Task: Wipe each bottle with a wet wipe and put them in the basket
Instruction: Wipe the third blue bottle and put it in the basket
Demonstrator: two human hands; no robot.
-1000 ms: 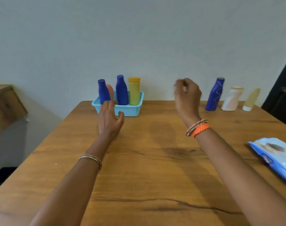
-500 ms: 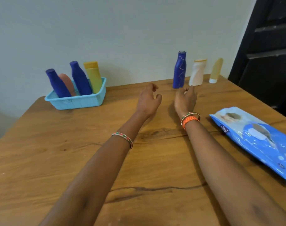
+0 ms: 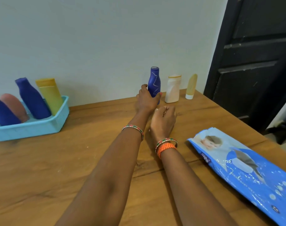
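A blue bottle [image 3: 153, 79] stands at the table's far edge by the wall. My left hand [image 3: 145, 101] grips its lower part, thumb on the left and fingertips on the right. Just in front, my right hand [image 3: 163, 121] rests on the table with its fingers curled on a small white wet wipe [image 3: 156, 110], mostly hidden. A white bottle [image 3: 173, 88] and a pale yellow tube [image 3: 191, 86] stand right of the blue bottle. The light blue basket [image 3: 33, 128] at the far left holds two blue bottles, a pink one and a yellow tube.
A blue pack of wet wipes [image 3: 246, 170] lies on the wooden table [image 3: 73, 160] at the right, near its edge. A black door [image 3: 253, 54] stands beyond the table's right corner. The wall runs right behind the bottles.
My view has swung right, away from the basket. My left hand has crossed from the basket to the blue bottle and closed round it. My right hand has come down onto the table.
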